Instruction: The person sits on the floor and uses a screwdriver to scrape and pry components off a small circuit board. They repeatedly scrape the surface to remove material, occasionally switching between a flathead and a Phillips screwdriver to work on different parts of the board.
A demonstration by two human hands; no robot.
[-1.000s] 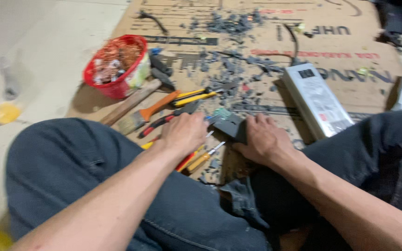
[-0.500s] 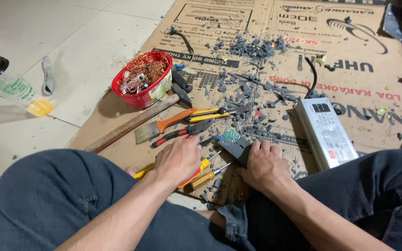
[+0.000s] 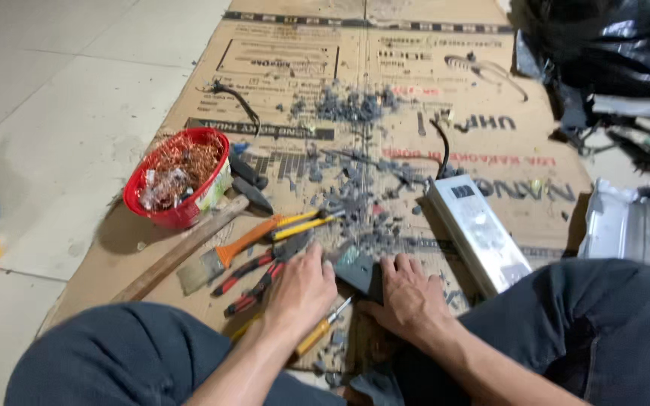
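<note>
While the view is shifting since a moment ago, both hands are staying put: left hand (image 3: 304,289) and right hand (image 3: 408,293) are pressing, fingers loosely spread, a dark part (image 3: 359,269); bowl (image 3: 177,180) at ten o'clock.

We see a flattened brown cardboard box (image 3: 385,83) spread over the floor with black and red print, a silver rectangular metal unit (image 3: 479,233) on it bearing a small dark label (image 3: 463,191), black plastic bags (image 3: 603,53) at upper right
</note>
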